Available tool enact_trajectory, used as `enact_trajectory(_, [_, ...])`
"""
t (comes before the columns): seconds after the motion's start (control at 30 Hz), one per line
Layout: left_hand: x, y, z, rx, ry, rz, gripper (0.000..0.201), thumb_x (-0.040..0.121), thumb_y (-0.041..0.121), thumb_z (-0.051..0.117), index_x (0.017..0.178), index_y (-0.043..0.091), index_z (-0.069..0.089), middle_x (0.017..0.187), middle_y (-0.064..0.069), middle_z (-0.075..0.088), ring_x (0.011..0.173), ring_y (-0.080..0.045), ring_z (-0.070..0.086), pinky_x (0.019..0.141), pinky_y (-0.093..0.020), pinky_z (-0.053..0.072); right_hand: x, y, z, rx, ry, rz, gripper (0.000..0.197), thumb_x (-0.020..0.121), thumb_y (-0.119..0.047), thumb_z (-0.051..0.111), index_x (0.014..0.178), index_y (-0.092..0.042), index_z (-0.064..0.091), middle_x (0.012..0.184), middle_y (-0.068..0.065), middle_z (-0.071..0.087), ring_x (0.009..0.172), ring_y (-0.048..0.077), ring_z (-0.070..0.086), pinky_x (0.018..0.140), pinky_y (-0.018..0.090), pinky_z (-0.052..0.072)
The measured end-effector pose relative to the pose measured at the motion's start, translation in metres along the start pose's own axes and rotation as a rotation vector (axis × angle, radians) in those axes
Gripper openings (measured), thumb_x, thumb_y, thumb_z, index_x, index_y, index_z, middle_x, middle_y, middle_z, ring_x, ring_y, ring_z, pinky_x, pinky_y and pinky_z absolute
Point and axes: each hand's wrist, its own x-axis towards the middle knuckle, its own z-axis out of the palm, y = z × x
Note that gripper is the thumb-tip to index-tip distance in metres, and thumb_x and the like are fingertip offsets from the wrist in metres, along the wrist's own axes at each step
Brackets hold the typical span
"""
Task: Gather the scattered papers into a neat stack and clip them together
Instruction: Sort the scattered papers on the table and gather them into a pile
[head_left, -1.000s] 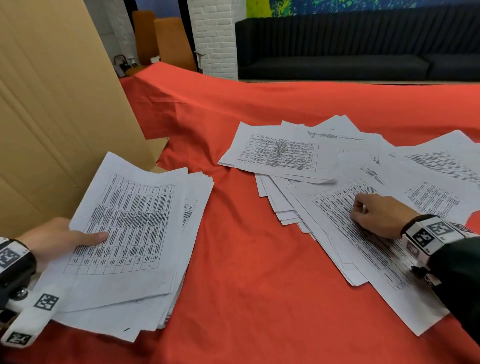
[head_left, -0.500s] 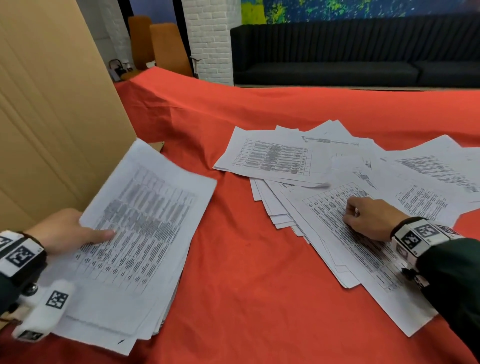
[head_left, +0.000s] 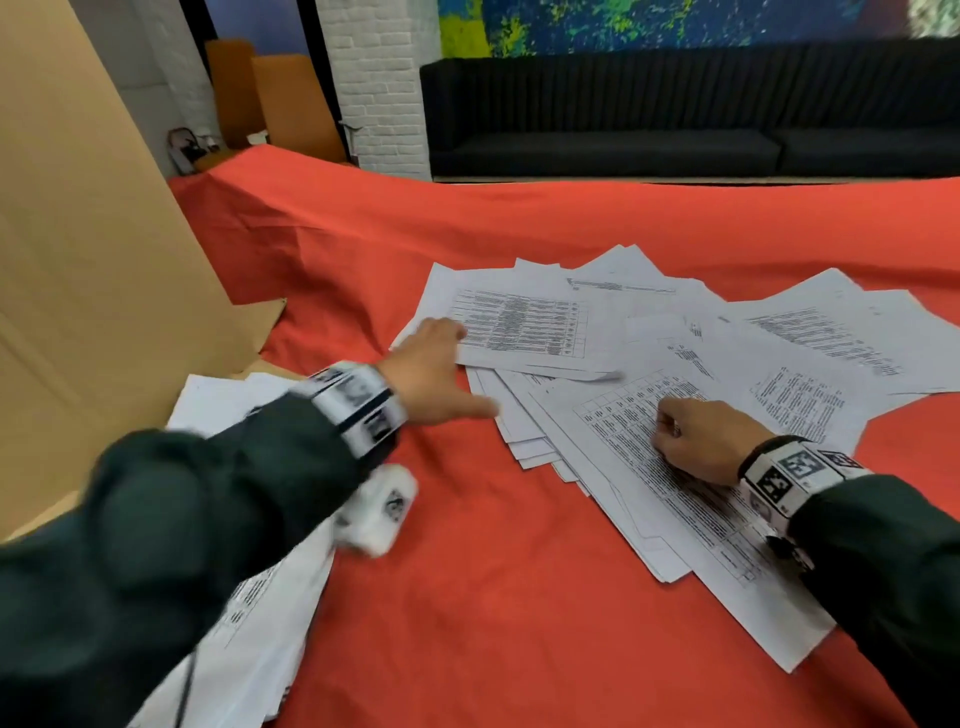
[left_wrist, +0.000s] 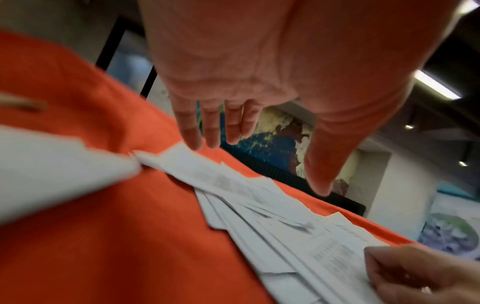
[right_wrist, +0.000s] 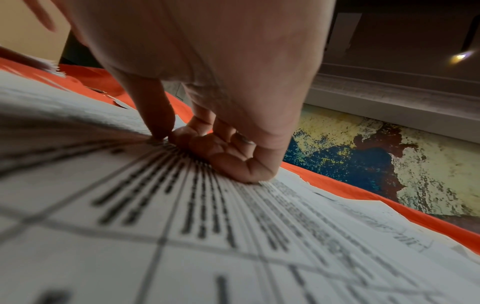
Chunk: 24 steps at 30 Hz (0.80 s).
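Scattered printed sheets (head_left: 649, 353) lie fanned over the right half of the red cloth (head_left: 467, 597). My left hand (head_left: 462, 369) reaches across to their left edge, fingers straight and spread just above the corner of the top sheet (left_wrist: 179, 152), holding nothing. My right hand (head_left: 670, 431) rests on a table-printed sheet (right_wrist: 207, 216) with fingers curled, knuckles and thumb tip pressing it down. The gathered stack (head_left: 223, 400) lies at the lower left, largely hidden under my left sleeve.
A tall cardboard sheet (head_left: 78, 260) leans along the left side, its foot by the gathered stack. A black sofa (head_left: 675, 130) and a white brick pillar (head_left: 379, 93) stand beyond the table. Bare red cloth lies between the two paper groups.
My left hand has let go of the gathered stack and swung right to the edge of the scattered sheets. The stack now lies flat. The right hand has stayed put.
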Motion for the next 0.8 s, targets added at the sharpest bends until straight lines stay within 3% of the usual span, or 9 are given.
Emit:
enact_trajectory(0.07, [0.042, 0.038, 0.013, -0.065, -0.078, -0.026, 0.108, 0.076, 0.058, 0.08, 0.154, 0.006, 0.027, 0.156, -0.01, 0.036, 0.142, -0.028, 0.039, 0.116, -0.041, 0.037, 0.0, -0.001, 0.0, -0.003, -0.005, -0.001, 0.012, 0.098, -0.032, 0.049, 0.09, -0.023, 0.052, 0.087, -0.004, 0.062, 0.08, 0.014, 0.057, 0.066, 0.031, 0.042])
enact_trajectory(0.2, [0.098, 0.079, 0.037, 0.077, -0.131, -0.009, 0.122, 0.07, 0.062, 0.083, 0.158, 0.004, 0.021, 0.162, -0.014, 0.028, 0.148, -0.031, 0.031, 0.12, -0.042, 0.033, 0.001, 0.001, 0.0, 0.02, -0.012, -0.011, 0.011, 0.099, -0.031, 0.048, 0.091, -0.024, 0.052, 0.086, -0.005, 0.061, 0.078, 0.013, 0.056, 0.064, 0.03, 0.041])
enact_trajectory(0.27, [0.115, 0.089, 0.051, 0.115, -0.195, 0.042, 0.131, 0.066, 0.06, 0.086, 0.162, 0.01, 0.012, 0.168, -0.011, 0.015, 0.155, -0.029, 0.019, 0.124, -0.042, 0.024, 0.003, 0.004, 0.001, 0.029, -0.007, -0.028, 0.012, 0.098, -0.032, 0.047, 0.091, -0.024, 0.052, 0.086, -0.004, 0.062, 0.078, 0.014, 0.058, 0.066, 0.031, 0.043])
enact_trajectory(0.33, [0.126, 0.1, 0.064, 0.084, -0.247, 0.078, 0.131, 0.066, 0.057, 0.089, 0.163, 0.016, 0.01, 0.17, -0.007, 0.014, 0.155, -0.028, 0.021, 0.124, -0.044, 0.025, 0.004, 0.006, 0.0, 0.048, -0.004, -0.039, 0.012, 0.098, -0.032, 0.048, 0.09, -0.024, 0.053, 0.085, -0.005, 0.063, 0.077, 0.012, 0.058, 0.064, 0.03, 0.042])
enact_trajectory(0.47, [0.133, 0.115, 0.084, 0.237, -0.198, 0.118, 0.095, 0.089, 0.064, 0.062, 0.161, 0.018, 0.02, 0.166, -0.008, 0.025, 0.15, -0.033, 0.029, 0.121, -0.047, 0.026, 0.007, 0.01, 0.0, 0.082, -0.012, -0.051, 0.011, 0.096, -0.032, 0.052, 0.088, -0.024, 0.054, 0.086, -0.005, 0.065, 0.08, 0.015, 0.06, 0.068, 0.032, 0.048])
enact_trajectory(0.57, [0.142, 0.116, 0.086, 0.377, -0.175, 0.122, 0.054, 0.097, 0.044, 0.055, 0.145, 0.02, 0.047, 0.151, -0.011, 0.043, 0.137, -0.039, 0.042, 0.113, -0.055, 0.035, 0.007, 0.014, -0.002, 0.123, -0.015, -0.05, 0.011, 0.095, -0.032, 0.055, 0.088, -0.024, 0.055, 0.086, -0.004, 0.066, 0.079, 0.015, 0.061, 0.068, 0.031, 0.049])
enact_trajectory(0.67, [0.142, 0.119, 0.078, 0.372, -0.089, 0.157, 0.034, 0.093, 0.011, 0.061, 0.126, 0.007, 0.062, 0.122, -0.015, 0.066, 0.107, -0.037, 0.066, 0.085, -0.039, 0.054, 0.006, 0.013, -0.002, 0.133, -0.038, -0.04, 0.01, 0.095, -0.031, 0.054, 0.088, -0.024, 0.055, 0.085, -0.004, 0.066, 0.078, 0.014, 0.062, 0.064, 0.029, 0.047])
enact_trajectory(0.73, [0.128, 0.127, 0.068, 0.361, -0.031, 0.214, 0.026, 0.097, 0.009, 0.054, 0.12, 0.006, 0.065, 0.111, -0.014, 0.069, 0.095, -0.033, 0.068, 0.073, -0.034, 0.05, 0.004, 0.008, -0.003, 0.122, 0.019, -0.015, 0.007, 0.092, -0.028, 0.056, 0.085, -0.025, 0.056, 0.082, -0.004, 0.065, 0.075, 0.015, 0.063, 0.061, 0.028, 0.046])
enact_trajectory(0.8, [0.107, 0.133, 0.065, 0.278, -0.028, 0.297, 0.022, 0.102, 0.021, 0.052, 0.115, 0.017, 0.07, 0.097, -0.003, 0.071, 0.085, -0.025, 0.067, 0.068, -0.029, 0.048, -0.002, 0.004, -0.012, 0.138, 0.262, 0.051, 0.003, 0.087, -0.024, 0.059, 0.085, -0.023, 0.058, 0.077, -0.003, 0.063, 0.071, 0.018, 0.06, 0.061, 0.026, 0.042])
